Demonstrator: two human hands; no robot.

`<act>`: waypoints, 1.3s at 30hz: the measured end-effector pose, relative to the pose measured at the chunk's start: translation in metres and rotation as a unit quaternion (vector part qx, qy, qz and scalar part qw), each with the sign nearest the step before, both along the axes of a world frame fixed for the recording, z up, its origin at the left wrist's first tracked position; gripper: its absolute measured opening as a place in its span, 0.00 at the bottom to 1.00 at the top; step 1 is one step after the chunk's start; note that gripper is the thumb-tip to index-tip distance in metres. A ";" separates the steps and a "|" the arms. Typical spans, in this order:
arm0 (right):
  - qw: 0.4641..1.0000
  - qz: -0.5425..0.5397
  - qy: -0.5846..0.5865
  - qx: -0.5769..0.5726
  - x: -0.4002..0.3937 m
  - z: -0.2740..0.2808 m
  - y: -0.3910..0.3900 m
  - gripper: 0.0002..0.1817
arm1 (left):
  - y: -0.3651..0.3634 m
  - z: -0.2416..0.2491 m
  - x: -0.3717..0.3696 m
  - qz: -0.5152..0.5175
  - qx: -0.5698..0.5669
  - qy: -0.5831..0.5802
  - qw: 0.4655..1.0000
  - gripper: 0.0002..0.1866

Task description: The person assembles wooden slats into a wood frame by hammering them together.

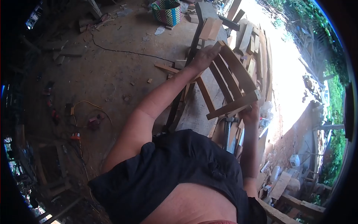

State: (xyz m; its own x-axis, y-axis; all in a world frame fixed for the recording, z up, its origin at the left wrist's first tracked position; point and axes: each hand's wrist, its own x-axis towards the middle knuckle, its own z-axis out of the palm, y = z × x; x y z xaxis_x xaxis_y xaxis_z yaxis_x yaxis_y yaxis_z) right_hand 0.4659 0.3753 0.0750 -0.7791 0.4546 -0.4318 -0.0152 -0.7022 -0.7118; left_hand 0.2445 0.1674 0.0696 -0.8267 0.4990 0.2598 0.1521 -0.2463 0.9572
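Note:
A slatted wooden frame [239, 71] with several curved slats is held tilted over a long grey workbench [197, 108]. My left hand [205, 58] is closed round the frame's upper left end. At the lower right corner, my right hand [250, 112] grips the frame from beneath, its fingers partly hidden by the wood. Below the frame, a hammer [228, 130] lies on the bench beside a saw [241, 137]. Two short wood blocks [210, 29] rest at the bench's far end.
A woven basket [166, 14] stands on the floor beyond the bench. Planks [257, 48] are stacked along the right side. Cables [126, 51] cross the floor at left, near an orange power strip [75, 136]. Timber and containers lie at lower right.

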 end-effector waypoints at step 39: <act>0.916 0.126 0.047 0.378 0.044 0.062 -0.064 0.13 | -0.097 0.005 0.047 -0.066 0.178 -0.180 0.965 0.30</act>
